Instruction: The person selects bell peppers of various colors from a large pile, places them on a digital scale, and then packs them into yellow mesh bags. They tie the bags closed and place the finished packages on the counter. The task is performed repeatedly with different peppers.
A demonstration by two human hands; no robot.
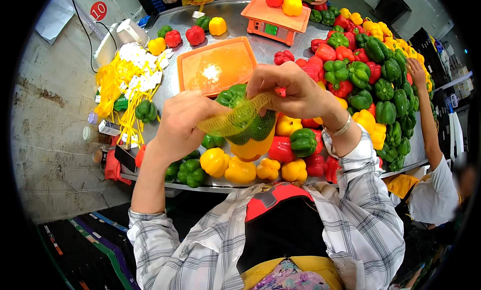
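Between my two hands hangs a yellow mesh bag [220,124] with a green bell pepper [258,128] and a yellow bell pepper [252,149] in it. My left hand [183,119] pinches the bag's edge on the left. On the right, my right hand [288,89] grips the mesh edge, its fingers bent over the top of the green pepper. Behind the bag lies a shallow orange tray [188,72]. Along the near table edge several loose peppers sit below my hands, among them a yellow pepper [215,162] and a green pepper [192,173].
A large heap of red, green and yellow peppers [361,72] covers the right side. An orange scale [275,19] bearing peppers stands at the back. Yellow mesh bags with white tags [133,74] lie at left. Other people's hands [417,72] reach in from the right and far side.
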